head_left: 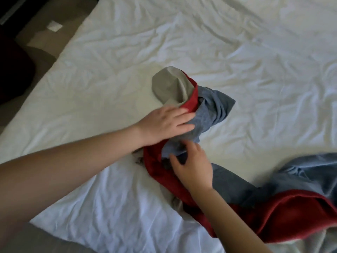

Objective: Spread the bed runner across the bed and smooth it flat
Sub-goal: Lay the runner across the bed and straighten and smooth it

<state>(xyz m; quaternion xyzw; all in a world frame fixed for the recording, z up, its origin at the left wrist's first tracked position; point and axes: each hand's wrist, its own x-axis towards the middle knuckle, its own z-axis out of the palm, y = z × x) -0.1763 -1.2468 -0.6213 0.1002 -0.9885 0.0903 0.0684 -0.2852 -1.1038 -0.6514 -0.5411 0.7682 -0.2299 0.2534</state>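
Runner spot: the bed runner [206, 114] is bunched and twisted on the white bed [109, 70], trailing off toward my lower right – nowhere near flat yet.
Feel: looks soft, limp and light to me, blue on one face, red and grey showing too – it'll flop and drag, not slide as one piece.
Where I'd grab: an edge or corner, once I can find one in the twist.
Left hand [164, 123]: fingers loose, palm resting on the bunch.
Right hand [191, 167]: fingers curled into a fold, pinching cloth.
Labels: no writing or tag I can read.
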